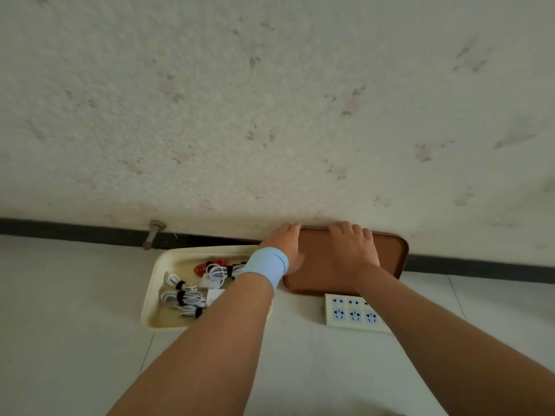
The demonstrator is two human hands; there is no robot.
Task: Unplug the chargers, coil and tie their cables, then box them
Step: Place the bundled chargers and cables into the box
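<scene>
While both forearms reach forward over the pale floor (75, 295), the two hands lie on the brown box (327, 265), which sits flat with its far edge against the speckled wall (270, 115); the left hand (285, 244), wearing a light blue wristband (267, 265), covers the box's far left corner, its fingers bent over the far edge; the right hand (354, 247) rests nearer the middle of the box, palm down on the top, fingers likewise hooked over the far edge, so each hand has hold of the box by that edge; just beside the box on its left stands a cream tray (164, 325), and in it lie the chargers: several white cables (171, 297) coiled and bound with black ties (180, 285), a red cable (210, 264) at the tray's far side, and white plug blocks (214, 294) among them, partly hidden by the left forearm; just beside the box's near edge lies a cream socket strip (351, 315) with blue-faced outlets, its right end under the right forearm; left of the box, beyond the tray, a metal stub (153, 234) sticks out at the black skirting (75, 229)
</scene>
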